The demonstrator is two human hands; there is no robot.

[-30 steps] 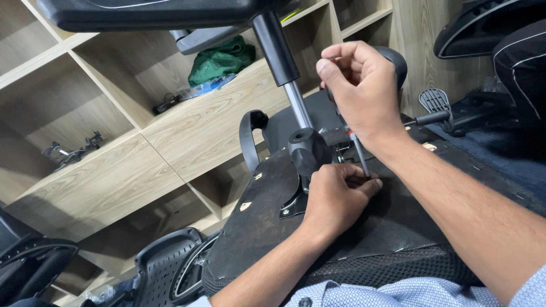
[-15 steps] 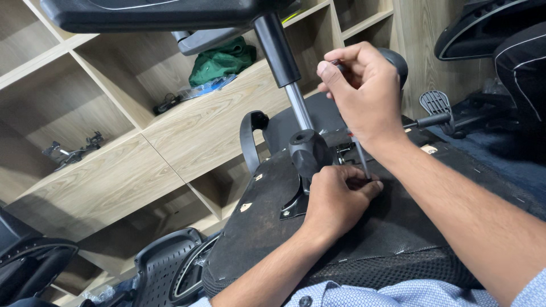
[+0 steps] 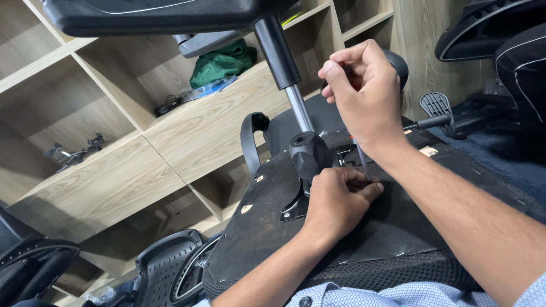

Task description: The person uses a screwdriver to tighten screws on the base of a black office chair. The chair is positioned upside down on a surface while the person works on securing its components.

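An office chair seat lies upside down in front of me, its black underside (image 3: 267, 227) facing up. A black mechanism hub (image 3: 310, 152) with a gas cylinder (image 3: 281, 59) rises from it. My right hand (image 3: 367, 94) grips the handle of a screwdriver whose thin metal shaft (image 3: 361, 160) points down at the seat plate. My left hand (image 3: 335, 202) rests closed on the plate beside the hub, fingertips pinched at the shaft's tip. What it pinches is hidden.
Wooden shelving (image 3: 193, 131) stands behind the chair, holding a green cloth (image 3: 222, 61) and small black parts (image 3: 71, 153). A chair base (image 3: 148, 14) hangs across the top. Other black chair parts lie at lower left (image 3: 165, 267) and upper right (image 3: 489, 34).
My right hand has shifted slightly on the screwdriver handle, as if turning it. My left hand stays at the tip.
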